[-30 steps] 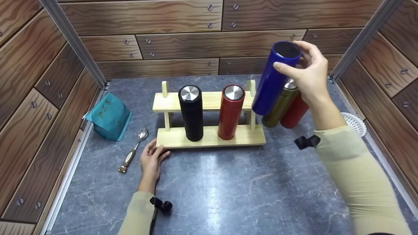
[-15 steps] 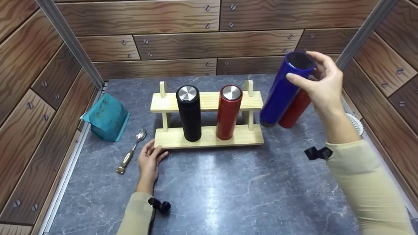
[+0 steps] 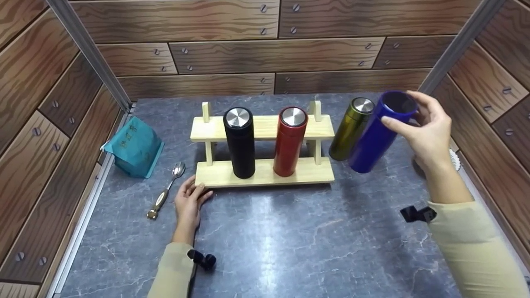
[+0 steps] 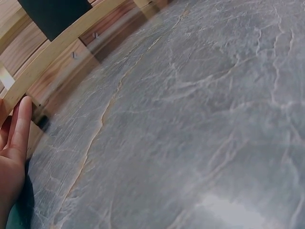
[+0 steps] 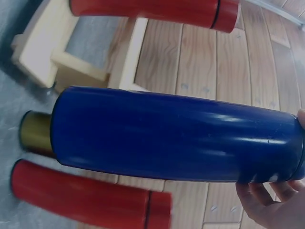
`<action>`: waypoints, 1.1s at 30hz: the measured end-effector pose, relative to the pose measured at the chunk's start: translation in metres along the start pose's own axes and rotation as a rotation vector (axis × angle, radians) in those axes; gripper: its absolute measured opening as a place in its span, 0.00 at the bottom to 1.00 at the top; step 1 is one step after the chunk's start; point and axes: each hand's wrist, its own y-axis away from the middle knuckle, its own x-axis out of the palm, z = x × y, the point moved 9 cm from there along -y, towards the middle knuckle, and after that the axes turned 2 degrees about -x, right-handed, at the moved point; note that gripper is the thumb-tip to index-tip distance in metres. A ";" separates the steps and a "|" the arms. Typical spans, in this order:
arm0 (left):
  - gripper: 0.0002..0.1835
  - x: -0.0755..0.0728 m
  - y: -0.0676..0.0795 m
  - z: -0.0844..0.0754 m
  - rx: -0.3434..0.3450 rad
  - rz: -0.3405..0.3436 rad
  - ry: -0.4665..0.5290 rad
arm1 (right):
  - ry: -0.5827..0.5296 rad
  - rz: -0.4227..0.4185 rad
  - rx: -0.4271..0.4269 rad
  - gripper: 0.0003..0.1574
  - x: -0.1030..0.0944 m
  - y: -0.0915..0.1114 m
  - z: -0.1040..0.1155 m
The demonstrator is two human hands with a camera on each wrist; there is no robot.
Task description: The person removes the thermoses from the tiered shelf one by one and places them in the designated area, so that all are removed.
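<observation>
My right hand [image 3: 430, 130] grips a blue thermos flask [image 3: 370, 142] near its dark top, thumb on the near side, fingers behind. The flask leans slightly right of a green-gold thermos [image 3: 348, 132] with a steel lid. In the right wrist view a second red thermos [image 5: 86, 195] lies alongside; the blue one hides it in the head view. My left hand [image 3: 188, 205] holds the front left corner of a two-tier wooden rack [image 3: 265, 178], thumb at its edge. On the rack's lower shelf stand a black thermos [image 3: 242, 153] and a red thermos [image 3: 289, 149], both upright.
A teal pouch [image 3: 134, 149] stands at the left, with a spoon [image 3: 161, 198] lying between it and my left hand. Past my right wrist shows part of a white woven dish [image 3: 454, 159]. Wood-patterned walls [image 3: 223, 58] close in the grey marbled table [image 3: 290, 240].
My right hand has carried the blue thermos right, down and toward me, from over the rack's right end to beyond the green-gold thermos, which shows again. The left hand keeps its hold on the rack.
</observation>
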 end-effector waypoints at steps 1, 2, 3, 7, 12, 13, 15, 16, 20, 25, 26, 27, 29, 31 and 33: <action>0.24 0.000 0.000 0.000 -0.001 -0.002 0.003 | -0.009 -0.007 -0.001 0.41 -0.003 0.001 -0.003; 0.24 -0.001 0.000 -0.001 0.001 -0.003 0.004 | -0.017 -0.013 -0.003 0.41 -0.007 0.001 -0.005; 0.24 -0.001 0.000 -0.002 0.005 -0.005 0.005 | -0.027 -0.019 -0.003 0.40 -0.009 0.001 -0.008; 0.24 -0.002 0.000 -0.007 0.025 -0.006 0.011 | -0.026 -0.044 0.003 0.40 -0.021 -0.002 -0.017; 0.24 -0.001 -0.001 -0.007 0.020 -0.006 0.011 | 0.044 -0.086 0.008 0.41 -0.040 -0.006 -0.027; 0.24 -0.001 -0.001 -0.007 0.017 -0.007 0.012 | 0.053 -0.097 0.007 0.41 -0.044 -0.007 -0.029; 0.24 -0.001 -0.001 -0.006 0.015 -0.006 0.013 | 0.065 -0.121 0.006 0.41 -0.053 -0.009 -0.035; 0.25 -0.001 -0.001 -0.005 0.014 -0.006 0.013 | 0.066 -0.133 0.007 0.41 -0.058 -0.010 -0.038; 0.25 0.000 0.000 -0.004 0.018 -0.005 0.013 | 0.081 -0.170 0.028 0.41 -0.073 -0.013 -0.050; 0.24 0.000 0.001 -0.003 0.023 -0.004 0.015 | 0.117 -0.211 0.050 0.41 -0.088 -0.018 -0.061; 0.24 0.000 0.001 -0.002 0.023 -0.004 0.016 | 0.124 -0.220 0.055 0.41 -0.091 -0.019 -0.063; 0.24 0.000 0.001 -0.002 0.021 -0.004 0.016 | 0.131 -0.227 0.059 0.42 -0.093 -0.020 -0.064; 0.24 0.001 0.001 -0.001 0.018 -0.006 0.018 | 0.132 -0.244 0.075 0.43 -0.098 -0.022 -0.069; 0.24 0.001 0.001 0.000 0.014 -0.005 0.018 | 0.119 -0.258 0.089 0.44 -0.102 -0.024 -0.074; 0.24 0.001 0.001 0.000 0.014 -0.003 0.013 | 0.093 -0.274 0.084 0.44 -0.106 -0.026 -0.078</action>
